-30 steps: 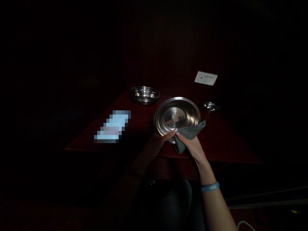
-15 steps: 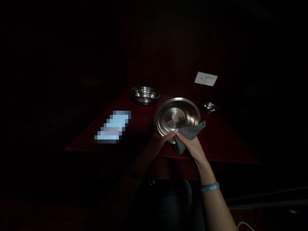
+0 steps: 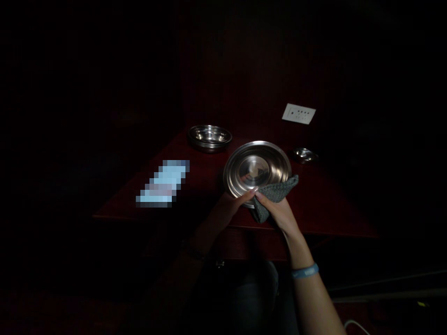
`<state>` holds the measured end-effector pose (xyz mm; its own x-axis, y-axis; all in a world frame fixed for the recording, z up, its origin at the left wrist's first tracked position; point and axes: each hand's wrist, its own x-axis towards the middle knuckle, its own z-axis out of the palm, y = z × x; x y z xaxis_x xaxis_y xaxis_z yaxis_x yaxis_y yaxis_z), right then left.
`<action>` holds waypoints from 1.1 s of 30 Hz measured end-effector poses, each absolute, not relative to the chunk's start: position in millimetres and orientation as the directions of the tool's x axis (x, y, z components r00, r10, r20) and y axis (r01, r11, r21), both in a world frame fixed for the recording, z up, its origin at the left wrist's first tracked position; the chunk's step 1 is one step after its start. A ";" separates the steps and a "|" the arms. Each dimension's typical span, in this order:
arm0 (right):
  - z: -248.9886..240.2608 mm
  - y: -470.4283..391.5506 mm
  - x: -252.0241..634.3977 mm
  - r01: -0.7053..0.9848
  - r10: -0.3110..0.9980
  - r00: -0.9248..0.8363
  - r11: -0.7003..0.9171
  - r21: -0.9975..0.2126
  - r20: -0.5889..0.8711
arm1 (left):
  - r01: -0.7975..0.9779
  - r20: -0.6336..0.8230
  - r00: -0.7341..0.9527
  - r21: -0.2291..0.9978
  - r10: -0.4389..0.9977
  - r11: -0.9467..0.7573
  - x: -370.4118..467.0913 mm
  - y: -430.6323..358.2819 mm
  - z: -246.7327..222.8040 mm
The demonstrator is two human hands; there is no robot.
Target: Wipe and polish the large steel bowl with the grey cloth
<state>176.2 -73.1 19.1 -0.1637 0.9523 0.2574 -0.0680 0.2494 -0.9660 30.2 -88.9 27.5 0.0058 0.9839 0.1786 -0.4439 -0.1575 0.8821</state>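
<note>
A round steel bowl point(image 3: 253, 168) is held tilted toward me above the front part of the dark red table. My left hand point(image 3: 233, 204) grips its lower left rim, thumb on the inside edge and the other fingers hidden beneath. At the lower right rim, my right hand point(image 3: 275, 208) pinches a folded grey-green cloth point(image 3: 277, 190) against the bowl. Both thumb tips meet at the near rim. One end of the cloth sticks out to the right and another part hangs below the rim.
Stacked steel bowls point(image 3: 209, 138) stand at the back left of the table point(image 3: 335, 216). A small steel dish point(image 3: 305, 155) lies at the back right. A lit, pixelated flat object point(image 3: 164, 184) rests on the left. A white socket panel point(image 3: 299, 114) is on the wall behind.
</note>
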 end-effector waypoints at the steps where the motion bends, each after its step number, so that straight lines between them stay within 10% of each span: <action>1: 19.0 -73.1 176.3 -0.067 0.952 -0.160 0.255 -0.965 0.263 | -0.435 0.183 0.006 0.886 0.983 -0.162 30.2 -88.6 27.3; 33: 16.7 -74.2 177.9 -0.098 0.952 -0.197 0.220 -0.971 0.235 | -0.326 0.266 -0.015 0.910 0.964 -0.256 29.2 -86.8 22.2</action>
<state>177.9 -74.2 16.7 -0.1965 0.9518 0.2354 -0.0983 0.2198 -0.9706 29.2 -86.8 22.2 -0.0155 0.9640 0.2655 -0.3255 -0.2559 0.9102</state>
